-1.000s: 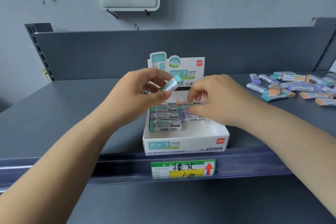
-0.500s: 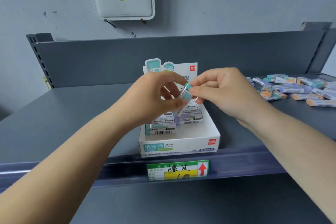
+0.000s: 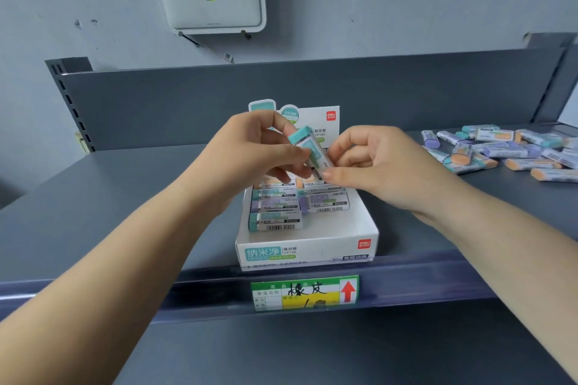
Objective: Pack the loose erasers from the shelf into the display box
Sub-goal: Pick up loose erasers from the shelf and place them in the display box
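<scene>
Both hands, left (image 3: 250,153) and right (image 3: 372,162), now pinch one eraser (image 3: 309,147), raised and tilted above the box (image 3: 306,251); placement pending.

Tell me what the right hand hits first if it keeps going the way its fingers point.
The right hand points left: first the teal eraser it already pinches, then probably the left hand gripping it.

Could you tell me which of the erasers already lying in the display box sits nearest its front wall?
The teal-ended eraser at the front of the left column in the display box; the purple-ended eraser heading the right column lies farther back.
</scene>
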Motion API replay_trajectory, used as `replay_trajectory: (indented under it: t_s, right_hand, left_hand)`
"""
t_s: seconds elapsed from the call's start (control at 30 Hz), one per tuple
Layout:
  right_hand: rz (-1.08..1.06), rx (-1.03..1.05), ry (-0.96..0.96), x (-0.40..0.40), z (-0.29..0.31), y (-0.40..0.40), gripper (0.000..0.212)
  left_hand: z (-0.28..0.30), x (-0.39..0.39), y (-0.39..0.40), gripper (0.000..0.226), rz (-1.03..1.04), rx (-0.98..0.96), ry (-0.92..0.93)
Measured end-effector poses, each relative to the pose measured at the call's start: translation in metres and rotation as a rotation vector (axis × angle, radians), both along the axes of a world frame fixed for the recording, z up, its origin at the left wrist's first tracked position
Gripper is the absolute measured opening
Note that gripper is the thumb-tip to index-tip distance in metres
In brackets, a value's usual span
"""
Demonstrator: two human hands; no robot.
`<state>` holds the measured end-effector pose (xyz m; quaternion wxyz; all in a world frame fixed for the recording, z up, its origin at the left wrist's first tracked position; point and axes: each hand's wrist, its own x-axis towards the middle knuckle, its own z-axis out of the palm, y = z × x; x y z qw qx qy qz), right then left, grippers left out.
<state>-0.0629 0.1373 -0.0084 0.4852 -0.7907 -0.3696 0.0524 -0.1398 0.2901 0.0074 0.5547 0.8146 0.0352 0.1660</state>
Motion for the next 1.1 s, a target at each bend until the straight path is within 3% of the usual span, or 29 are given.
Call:
replay_trajectory:
  t_s: [0.17,0.33,0.43,1.1]
  right_hand:
    - [0.025,-0.048,-0.040,0.003,0.000,-0.002,0.011]
    - [0.037,-0.188,-0.190,0.009,0.009,-0.009,0.005]
    - [0.067,-0.340,-0.257,0.008,0.012,-0.008,0.003]
    - [0.059,-0.503,-0.333,0.002,0.006,-0.003,0.007]
  left_hand:
    - [-0.004,-0.003,0.004,0.011,0.033,0.106,0.037]
    - [-0.013,-0.010,0.023,0.010,0.092,0.559,0.041]
    - [-0.017,-0.011,0.028,0.015,0.083,0.696,0.059]
    - [-0.023,0.004,0.027,0.030,-0.165,1.008,0.216]
